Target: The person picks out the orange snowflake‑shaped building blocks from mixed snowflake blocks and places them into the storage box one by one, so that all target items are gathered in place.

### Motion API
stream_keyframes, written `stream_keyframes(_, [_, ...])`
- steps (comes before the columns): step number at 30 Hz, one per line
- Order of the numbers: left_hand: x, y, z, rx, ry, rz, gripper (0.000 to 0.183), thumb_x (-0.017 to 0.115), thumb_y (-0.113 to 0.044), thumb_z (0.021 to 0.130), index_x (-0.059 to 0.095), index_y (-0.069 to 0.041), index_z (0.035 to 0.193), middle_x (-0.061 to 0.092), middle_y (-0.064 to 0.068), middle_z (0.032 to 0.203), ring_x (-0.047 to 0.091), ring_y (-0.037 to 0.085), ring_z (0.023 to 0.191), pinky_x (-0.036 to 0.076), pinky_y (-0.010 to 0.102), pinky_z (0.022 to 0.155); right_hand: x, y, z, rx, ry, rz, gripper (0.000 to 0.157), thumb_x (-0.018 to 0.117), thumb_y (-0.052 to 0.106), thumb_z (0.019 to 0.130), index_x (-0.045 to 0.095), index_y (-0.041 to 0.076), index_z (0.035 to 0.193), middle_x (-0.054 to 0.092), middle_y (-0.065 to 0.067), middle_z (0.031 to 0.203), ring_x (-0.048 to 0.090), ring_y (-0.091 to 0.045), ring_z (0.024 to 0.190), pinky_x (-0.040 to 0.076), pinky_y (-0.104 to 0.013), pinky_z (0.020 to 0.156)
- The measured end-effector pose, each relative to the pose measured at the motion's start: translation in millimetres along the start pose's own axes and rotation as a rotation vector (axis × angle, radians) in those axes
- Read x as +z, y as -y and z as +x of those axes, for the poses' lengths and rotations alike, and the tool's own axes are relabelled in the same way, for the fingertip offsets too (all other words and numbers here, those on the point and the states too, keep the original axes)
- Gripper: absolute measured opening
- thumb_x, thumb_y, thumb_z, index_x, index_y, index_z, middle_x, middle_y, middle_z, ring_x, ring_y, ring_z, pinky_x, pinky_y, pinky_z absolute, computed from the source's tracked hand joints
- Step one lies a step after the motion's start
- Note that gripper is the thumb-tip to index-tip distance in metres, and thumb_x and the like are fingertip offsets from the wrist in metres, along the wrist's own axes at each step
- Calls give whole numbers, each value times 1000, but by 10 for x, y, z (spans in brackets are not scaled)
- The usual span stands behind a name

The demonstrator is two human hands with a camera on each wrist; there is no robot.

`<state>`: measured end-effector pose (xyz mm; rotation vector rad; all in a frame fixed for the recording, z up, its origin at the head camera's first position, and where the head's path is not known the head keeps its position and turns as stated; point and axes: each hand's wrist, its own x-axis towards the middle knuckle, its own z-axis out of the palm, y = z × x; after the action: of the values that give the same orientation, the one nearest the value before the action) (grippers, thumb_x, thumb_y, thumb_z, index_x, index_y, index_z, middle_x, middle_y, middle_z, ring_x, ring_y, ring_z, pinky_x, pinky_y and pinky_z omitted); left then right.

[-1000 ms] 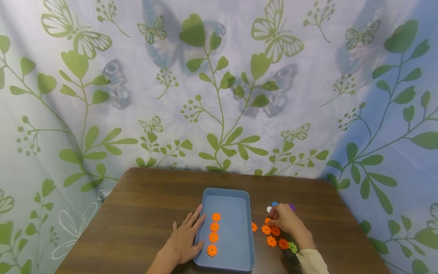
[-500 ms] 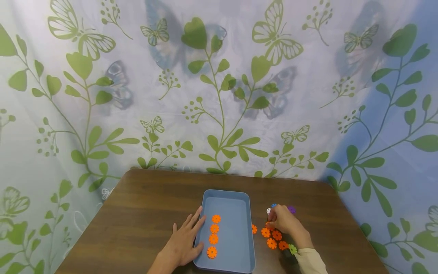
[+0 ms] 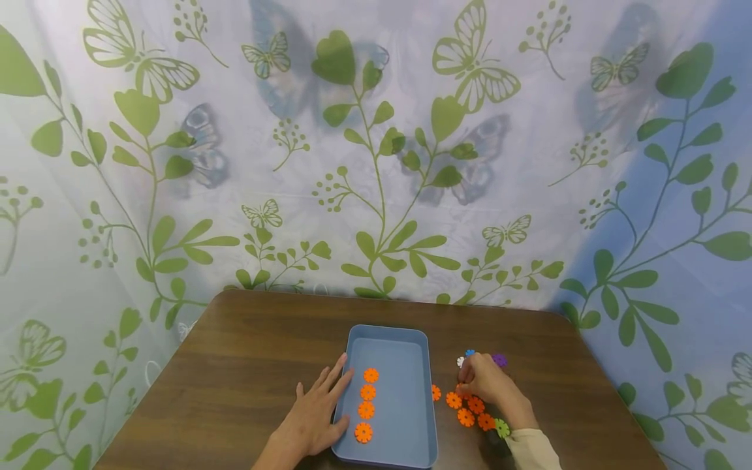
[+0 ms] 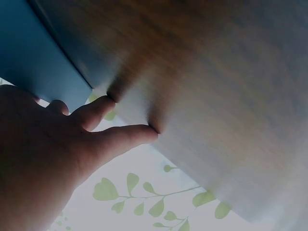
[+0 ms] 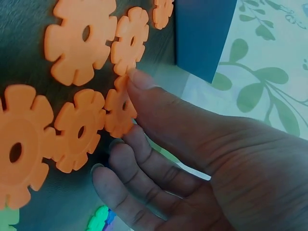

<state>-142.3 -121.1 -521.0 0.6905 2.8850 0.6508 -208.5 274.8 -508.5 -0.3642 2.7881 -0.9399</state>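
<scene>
Four notched orange discs (image 3: 367,410) lie in the blue tray (image 3: 405,398) near its left edge, more discs (image 3: 466,417) beyond its right.

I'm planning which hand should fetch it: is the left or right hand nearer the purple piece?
Right. The right hand is just on the near side of the purple piece; the left hand is at the left edge of the tray.
</scene>
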Motion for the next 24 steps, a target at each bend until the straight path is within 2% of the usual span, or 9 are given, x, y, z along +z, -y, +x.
stream_keyframes(7, [-11, 6, 14, 3, 4, -9, 78, 71, -34, 99, 41, -12, 167, 15, 8, 182, 39, 49, 155, 27, 94, 100, -4, 21, 4, 3, 2, -2, 20, 92, -1, 80, 73, 6, 79, 68, 0, 76, 64, -15, 70, 57, -31, 61])
stream_keyframes(18, [-16, 11, 12, 12, 0, 12, 77, 70, -35, 99, 41, -12, 167, 16, 9, 181, 41, 49, 153, 29, 94, 98, -25, -77, -15, -144, 34, 62, 22, 89, -2, 83, 73, 6, 72, 68, 2, 67, 56, -6, 58, 50, -25, 52])
stream_keyframes(24, [-22, 9, 7, 11, 2, 8, 77, 70, -35, 99, 41, -11, 167, 15, 8, 181, 41, 49, 153, 29, 94, 98, -69, -70, -24, -128, 30, 103, 18, 89, 0, 84, 76, 6, 74, 71, 0, 68, 59, -8, 60, 51, -25, 54])
